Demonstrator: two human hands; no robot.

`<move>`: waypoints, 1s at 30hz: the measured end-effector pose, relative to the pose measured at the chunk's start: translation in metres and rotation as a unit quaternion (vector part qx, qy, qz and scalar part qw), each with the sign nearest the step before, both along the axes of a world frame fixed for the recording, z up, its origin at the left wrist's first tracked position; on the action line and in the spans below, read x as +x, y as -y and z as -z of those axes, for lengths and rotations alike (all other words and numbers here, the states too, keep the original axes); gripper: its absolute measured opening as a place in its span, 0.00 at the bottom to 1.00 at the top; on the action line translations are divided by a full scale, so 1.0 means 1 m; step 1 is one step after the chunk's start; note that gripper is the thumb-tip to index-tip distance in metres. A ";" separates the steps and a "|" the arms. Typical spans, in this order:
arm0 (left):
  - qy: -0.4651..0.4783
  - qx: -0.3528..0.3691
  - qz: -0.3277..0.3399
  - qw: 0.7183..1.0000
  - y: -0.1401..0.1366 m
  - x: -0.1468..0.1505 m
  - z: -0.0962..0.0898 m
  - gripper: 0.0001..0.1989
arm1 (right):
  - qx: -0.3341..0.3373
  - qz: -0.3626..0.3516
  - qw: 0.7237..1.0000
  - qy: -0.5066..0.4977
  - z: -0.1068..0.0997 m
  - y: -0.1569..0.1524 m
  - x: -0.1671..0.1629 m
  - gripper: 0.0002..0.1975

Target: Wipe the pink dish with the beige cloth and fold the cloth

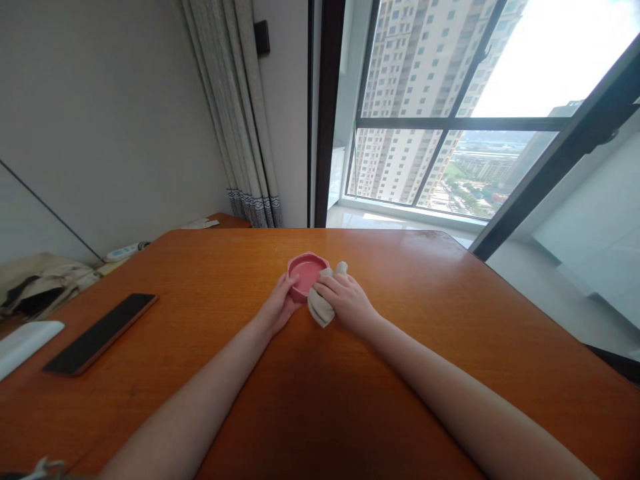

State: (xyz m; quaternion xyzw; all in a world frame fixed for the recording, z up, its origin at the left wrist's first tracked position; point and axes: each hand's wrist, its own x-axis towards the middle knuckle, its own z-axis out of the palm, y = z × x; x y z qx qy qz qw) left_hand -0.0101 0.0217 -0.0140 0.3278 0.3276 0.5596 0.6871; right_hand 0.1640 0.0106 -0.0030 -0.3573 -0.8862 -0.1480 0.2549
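Observation:
A small pink dish (306,269) with a raised, angular rim is tilted up above the wooden table. My left hand (281,304) grips its left side, with the thumb over the rim and the fingers underneath. My right hand (349,301) is closed on a pale grey-beige cloth (321,311). That cloth is bunched against the right edge of the dish, and one corner hangs down below my fingers. Part of the dish's right rim is hidden behind the cloth and my right fingers.
On the left of the wooden table (225,267) lies a long black slab with brown edges (103,333). Beside it is a white object (27,343), partly cut off. A beige fabric bag (50,280) and a white power strip (123,252) sit beyond the left edge.

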 end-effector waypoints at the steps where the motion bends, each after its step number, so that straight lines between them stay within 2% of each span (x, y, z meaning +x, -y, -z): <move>1: 0.001 0.004 0.011 1.000 -0.001 -0.002 0.001 0.16 | -0.005 -0.013 1.000 0.008 -0.001 -0.002 0.004 0.14; 4: 0.015 0.018 -0.004 1.000 -0.003 -0.001 0.006 0.15 | -0.025 -0.010 1.000 0.003 0.001 -0.002 0.004 0.16; 7: 0.034 0.018 -0.057 0.998 0.000 0.007 0.008 0.14 | -0.042 0.016 0.999 -0.023 0.006 0.009 -0.013 0.21; 9: 0.042 0.011 -0.068 0.997 0.003 0.011 0.007 0.16 | -0.044 0.034 0.998 -0.028 0.008 0.017 -0.025 0.23; 12: 0.063 0.023 -0.047 0.997 0.005 0.012 0.005 0.16 | -0.032 0.061 0.997 -0.030 0.008 0.021 -0.029 0.16; 16: 0.064 0.028 -0.004 0.998 0.002 0.010 0.004 0.14 | -0.029 0.052 0.997 -0.045 0.004 0.010 -0.013 0.10; 20: 0.026 0.036 -0.013 0.999 0.001 0.009 0.004 0.14 | -0.035 0.026 0.997 -0.057 0.005 0.003 -0.004 0.09; 25: 0.041 0.049 -0.014 0.998 0.003 0.011 0.004 0.12 | -0.021 0.041 0.997 -0.067 0.007 0.006 -0.010 0.10; 28: 0.038 0.055 0.012 0.998 0.002 0.005 0.001 0.14 | -0.016 0.034 0.998 -0.045 0.003 0.002 -0.005 0.09; 30: 0.022 0.047 0.040 0.998 0.000 -0.002 -0.002 0.16 | -0.005 0.000 1.000 -0.008 -0.001 -0.006 0.005 0.10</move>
